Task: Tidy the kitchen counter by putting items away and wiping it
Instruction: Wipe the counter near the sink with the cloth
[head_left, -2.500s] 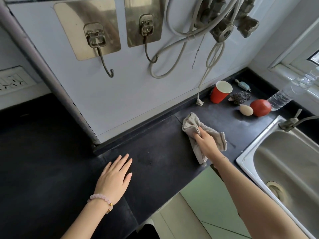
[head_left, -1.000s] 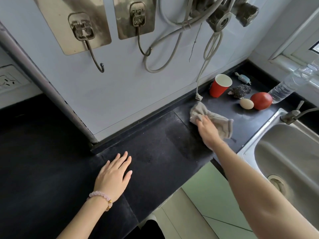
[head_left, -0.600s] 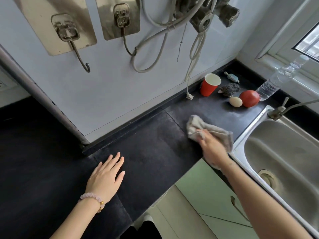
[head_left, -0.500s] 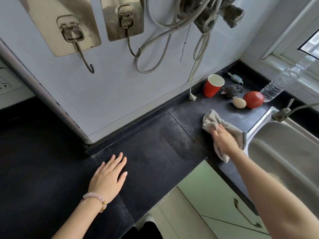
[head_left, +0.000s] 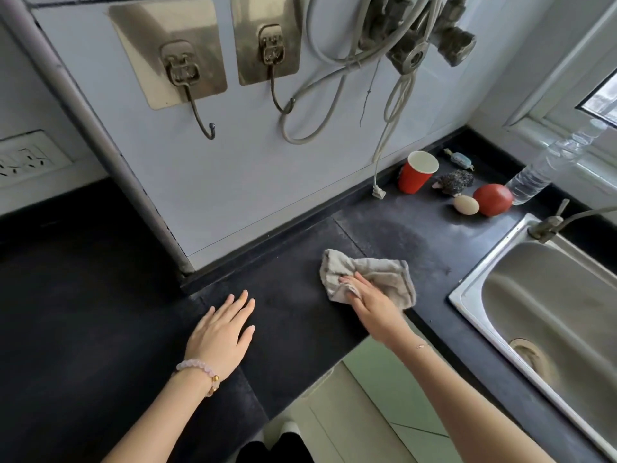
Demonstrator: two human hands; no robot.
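A crumpled grey cloth (head_left: pixel 374 270) lies on the black counter (head_left: pixel 293 295), near its front edge. My right hand (head_left: pixel 370 304) presses down on the cloth with its fingers on the cloth's left part. My left hand (head_left: pixel 222 332) rests flat on the counter to the left, fingers spread, holding nothing; a pink bead bracelet is on its wrist. At the back right stand a red paper cup (head_left: pixel 417 172), a dark scouring pad (head_left: pixel 455 182), an egg (head_left: pixel 465 205), a red tomato (head_left: pixel 492 199) and a clear plastic bottle (head_left: pixel 547 167).
A steel sink (head_left: pixel 547 295) with a tap (head_left: pixel 547 225) sits at the right. Hooks (head_left: pixel 200 118), loose cables and a dangling plug (head_left: pixel 379 193) hang on the white wall. A small wrapped item (head_left: pixel 460 159) lies by the back corner. A wall socket (head_left: pixel 26 160) is at far left.
My right hand has dragged the cloth leftward, away from the sink edge toward the middle of the counter. My left hand has stayed flat in place.
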